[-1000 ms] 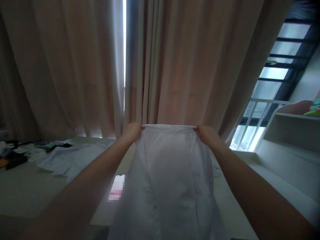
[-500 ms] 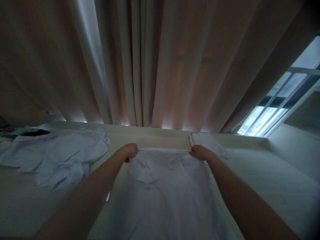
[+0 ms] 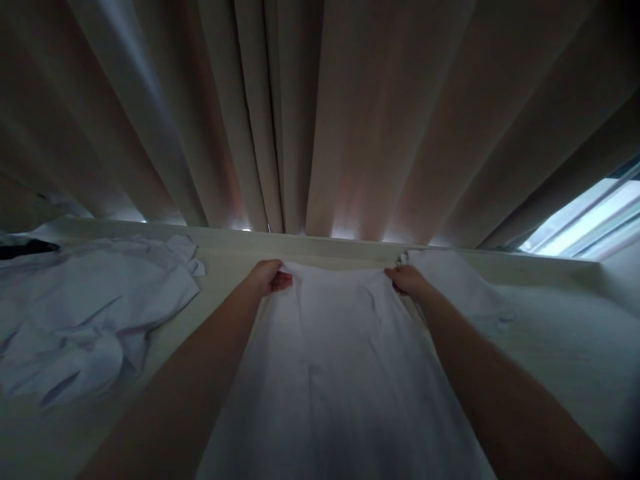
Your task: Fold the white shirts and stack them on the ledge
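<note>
A white garment (image 3: 345, 353) hangs stretched between my two hands, its lower part spreading toward me past the bottom of the view. My left hand (image 3: 271, 277) pinches its upper left corner, fingers curled behind the cloth. The upper right corner is pinched in my right hand (image 3: 404, 280). Between them the top edge runs nearly straight, sagging slightly. Just beyond my right hand lies a folded white cloth (image 3: 457, 283), partly behind my forearm. What kind of garment I hold cannot be made out.
Crumpled white clothes (image 3: 105, 287) lie in a heap on the pale surface (image 3: 220, 260) at left, with a black item (image 3: 30, 249) behind them. Long beige curtains (image 3: 370, 120) hang along the far edge. A window (image 3: 590, 220) shows at right.
Both hands sit higher in the view, and the garment is pulled smoother, its bunched folds near the top flattened out. The view has shifted, with less of the window showing.
</note>
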`<control>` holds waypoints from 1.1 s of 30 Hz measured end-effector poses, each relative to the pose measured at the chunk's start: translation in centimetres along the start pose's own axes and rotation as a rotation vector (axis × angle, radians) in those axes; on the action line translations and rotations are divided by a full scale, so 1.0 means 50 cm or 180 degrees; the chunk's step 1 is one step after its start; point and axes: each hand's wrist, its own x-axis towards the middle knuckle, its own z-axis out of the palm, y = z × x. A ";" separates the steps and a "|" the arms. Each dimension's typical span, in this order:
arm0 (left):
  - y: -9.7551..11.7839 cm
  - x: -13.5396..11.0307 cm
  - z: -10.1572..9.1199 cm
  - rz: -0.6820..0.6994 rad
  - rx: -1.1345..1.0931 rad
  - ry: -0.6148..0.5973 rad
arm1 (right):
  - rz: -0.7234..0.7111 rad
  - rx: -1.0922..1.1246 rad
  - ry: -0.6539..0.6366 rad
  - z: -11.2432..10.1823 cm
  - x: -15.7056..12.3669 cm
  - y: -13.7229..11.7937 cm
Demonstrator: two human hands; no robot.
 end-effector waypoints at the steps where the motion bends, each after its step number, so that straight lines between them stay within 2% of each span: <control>1: 0.020 0.016 0.013 0.0108 -0.0180 -0.0034 | -0.0033 0.0400 0.0112 -0.004 0.021 -0.018; 4: 0.058 0.049 0.052 0.0758 -0.0861 -0.0288 | -0.0267 0.1648 0.0323 -0.003 0.064 -0.066; 7: 0.041 0.048 0.085 0.1292 -0.1006 -0.0529 | -0.0492 0.2286 0.0075 0.031 0.065 -0.082; 10: -0.028 0.010 0.097 0.1554 0.0060 -0.0378 | -0.0597 0.2268 -0.0205 0.085 0.030 -0.058; 14: -0.144 -0.078 0.080 0.2184 0.2095 -0.0078 | -0.0919 0.1012 0.0180 0.147 -0.051 -0.003; 16: -0.190 -0.123 0.068 0.2334 0.2790 0.0092 | -0.1124 0.0430 0.0278 0.165 -0.098 0.013; 19: -0.221 -0.176 0.054 0.2246 0.3536 0.0145 | -0.1338 -0.0235 0.0133 0.170 -0.167 0.008; 25: -0.182 -0.257 0.038 0.1783 0.4037 0.0322 | -0.1303 -0.0875 -0.0310 0.132 -0.263 -0.034; 28: -0.191 -0.304 0.026 0.1360 0.4129 0.0475 | -0.1096 -0.1054 -0.0426 0.130 -0.303 -0.014; 30: -0.217 -0.333 0.018 0.1028 0.4207 0.0555 | -0.0916 -0.1143 -0.0519 0.139 -0.333 0.013; 33: -0.263 -0.372 0.010 0.0829 0.4222 0.0542 | -0.0701 -0.1189 -0.0526 0.154 -0.378 0.050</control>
